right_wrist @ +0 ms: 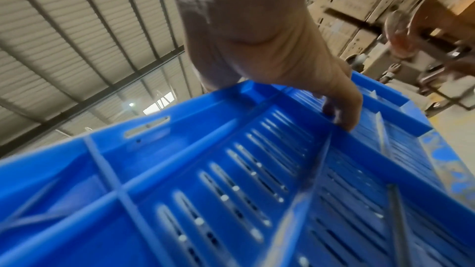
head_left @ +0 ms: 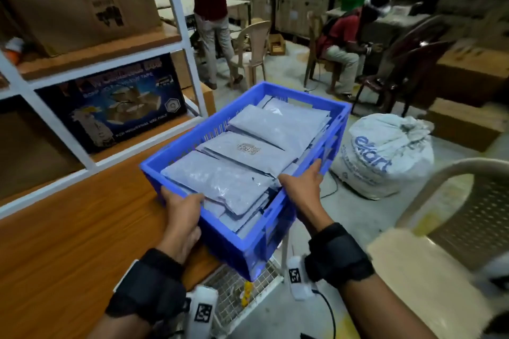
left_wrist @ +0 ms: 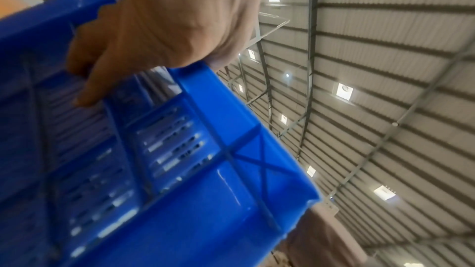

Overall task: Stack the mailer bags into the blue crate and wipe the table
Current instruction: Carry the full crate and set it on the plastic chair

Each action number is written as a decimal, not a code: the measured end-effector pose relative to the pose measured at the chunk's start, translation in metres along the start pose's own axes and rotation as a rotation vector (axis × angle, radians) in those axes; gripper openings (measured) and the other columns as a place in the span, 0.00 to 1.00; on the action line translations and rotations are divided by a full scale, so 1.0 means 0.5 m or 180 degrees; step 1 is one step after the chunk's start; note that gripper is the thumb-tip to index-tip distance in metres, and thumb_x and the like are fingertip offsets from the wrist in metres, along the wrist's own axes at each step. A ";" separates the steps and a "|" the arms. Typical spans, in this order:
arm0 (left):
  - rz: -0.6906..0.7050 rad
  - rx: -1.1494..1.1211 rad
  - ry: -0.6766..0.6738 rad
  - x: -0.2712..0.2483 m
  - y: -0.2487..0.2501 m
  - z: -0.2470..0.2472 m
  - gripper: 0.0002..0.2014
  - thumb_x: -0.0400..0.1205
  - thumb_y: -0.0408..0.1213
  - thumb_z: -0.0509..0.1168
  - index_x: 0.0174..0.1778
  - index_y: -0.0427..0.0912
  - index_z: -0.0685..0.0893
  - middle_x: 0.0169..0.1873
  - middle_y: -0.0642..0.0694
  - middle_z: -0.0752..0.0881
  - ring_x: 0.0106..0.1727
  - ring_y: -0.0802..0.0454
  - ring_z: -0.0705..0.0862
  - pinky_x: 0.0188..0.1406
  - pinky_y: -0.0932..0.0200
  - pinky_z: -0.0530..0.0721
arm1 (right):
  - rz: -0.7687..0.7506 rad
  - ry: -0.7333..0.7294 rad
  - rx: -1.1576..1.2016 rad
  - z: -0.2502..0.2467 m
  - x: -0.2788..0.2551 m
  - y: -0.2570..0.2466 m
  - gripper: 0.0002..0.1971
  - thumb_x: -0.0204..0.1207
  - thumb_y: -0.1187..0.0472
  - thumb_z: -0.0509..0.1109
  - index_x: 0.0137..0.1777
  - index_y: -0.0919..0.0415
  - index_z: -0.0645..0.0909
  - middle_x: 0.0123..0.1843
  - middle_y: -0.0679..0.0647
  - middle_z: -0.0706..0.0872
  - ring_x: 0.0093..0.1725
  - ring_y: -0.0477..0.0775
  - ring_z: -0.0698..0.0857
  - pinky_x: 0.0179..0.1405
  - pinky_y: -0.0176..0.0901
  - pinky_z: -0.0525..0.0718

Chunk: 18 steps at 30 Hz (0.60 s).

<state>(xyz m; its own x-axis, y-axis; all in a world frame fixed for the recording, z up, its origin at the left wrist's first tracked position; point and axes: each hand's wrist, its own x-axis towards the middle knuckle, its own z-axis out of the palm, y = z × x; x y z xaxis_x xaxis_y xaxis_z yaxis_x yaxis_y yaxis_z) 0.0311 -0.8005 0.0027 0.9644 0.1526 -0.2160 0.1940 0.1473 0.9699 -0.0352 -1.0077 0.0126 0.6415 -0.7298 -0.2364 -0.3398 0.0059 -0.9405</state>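
A blue slotted crate filled with several grey mailer bags hangs past the right end of the wooden table. My left hand grips the crate's near-left rim, thumb inside on a bag, fingers down the outer wall. My right hand grips the right long rim. In the left wrist view my left hand curls over the crate wall. From the right wrist, my right hand hooks over the crate rim.
A white shelf rack with cardboard boxes stands at the table's back and left. A full white sack sits on the floor to the right, a beige plastic chair nearer. A seated person and a standing person are beyond.
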 end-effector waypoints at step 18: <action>0.0270 0.0940 -0.3116 -0.082 -0.078 0.498 0.37 0.69 0.14 0.60 0.75 0.42 0.72 0.58 0.33 0.86 0.41 0.42 0.83 0.39 0.47 0.83 | 0.1678 0.1833 0.2467 -0.433 -0.010 0.266 0.34 0.65 0.61 0.77 0.72 0.62 0.70 0.52 0.64 0.82 0.40 0.65 0.85 0.24 0.62 0.85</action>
<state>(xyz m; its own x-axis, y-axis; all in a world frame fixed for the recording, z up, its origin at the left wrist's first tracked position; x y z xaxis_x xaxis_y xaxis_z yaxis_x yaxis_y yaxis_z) 0.0288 -1.0561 0.0016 0.6750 -0.7326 -0.0873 0.0274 -0.0934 0.9953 -0.2326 -1.1511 -0.0586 0.0574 -0.7180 -0.6937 0.1763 0.6912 -0.7008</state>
